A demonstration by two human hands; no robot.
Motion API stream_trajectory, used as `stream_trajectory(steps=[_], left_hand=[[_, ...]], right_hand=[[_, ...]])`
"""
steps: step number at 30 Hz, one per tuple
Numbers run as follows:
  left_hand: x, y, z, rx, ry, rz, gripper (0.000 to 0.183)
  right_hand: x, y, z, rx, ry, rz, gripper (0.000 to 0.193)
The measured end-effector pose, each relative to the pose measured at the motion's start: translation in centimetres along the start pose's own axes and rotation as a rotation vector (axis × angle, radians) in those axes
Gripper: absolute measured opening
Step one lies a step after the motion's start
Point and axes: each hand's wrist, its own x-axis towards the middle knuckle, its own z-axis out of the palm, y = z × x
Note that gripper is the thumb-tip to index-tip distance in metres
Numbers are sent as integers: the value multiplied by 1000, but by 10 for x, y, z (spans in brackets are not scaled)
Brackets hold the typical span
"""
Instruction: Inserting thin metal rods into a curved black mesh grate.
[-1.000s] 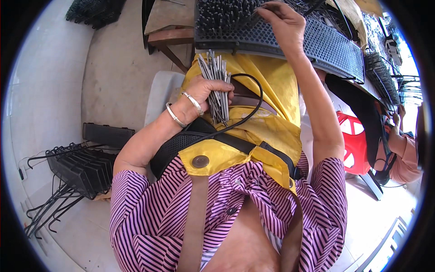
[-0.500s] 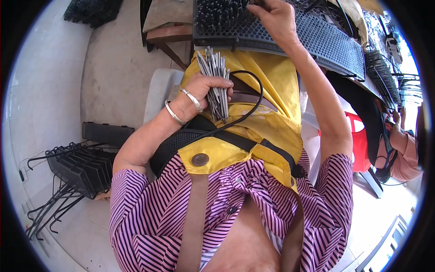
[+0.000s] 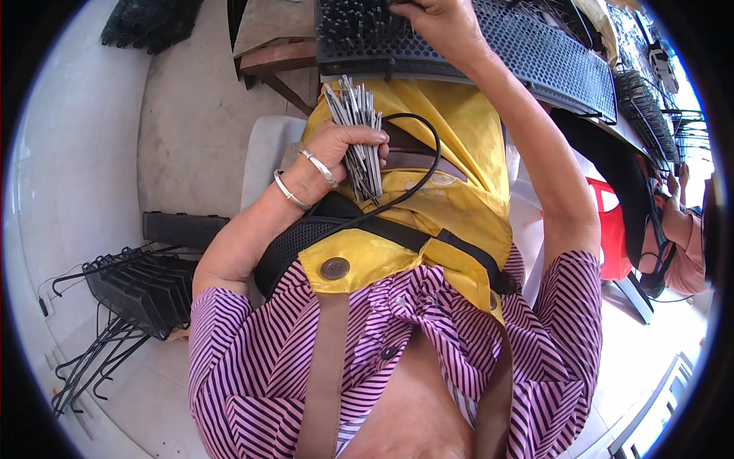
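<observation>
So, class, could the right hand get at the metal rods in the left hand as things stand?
Probably yes: the metal rods jut out beyond the left hand, and nothing appears to stand between them and the right hand.

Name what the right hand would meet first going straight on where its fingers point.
Probably the dark rods crowded at the left of the perforated tray; depth is unclear.

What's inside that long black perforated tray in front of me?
Thin dark upright rods crowd the left end of the tray, hiding the surface beneath them. Your bare right hand covers a patch beside them, so what lies behind it can't be seen.
</observation>
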Motion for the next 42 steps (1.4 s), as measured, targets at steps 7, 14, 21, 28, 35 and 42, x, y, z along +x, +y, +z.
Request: stream_trajectory(steps=[7,14,21,28,35,42], left_hand=[[-3,2,1,0,-10,16,11],[-4,2,1,-12,-43,20,11],[-8,4,2,-81,-132,-9,15],[0,4,14,30,-158,-17,20],[-11,7,10,-22,-111,55,22],[-13,3,10,7,-72,142,25]], right_hand=[[-8,-6,-8,225,89,4,10],[-12,-15,-11,-218,46,-169,11],[0,-15,-8,-422,-220,-90,8],[-43,80,-1,-229,197,-113,21],[-24,-17,-11,-227,324,-322,18],[-92,-99,-18,380,-391,815,20]])
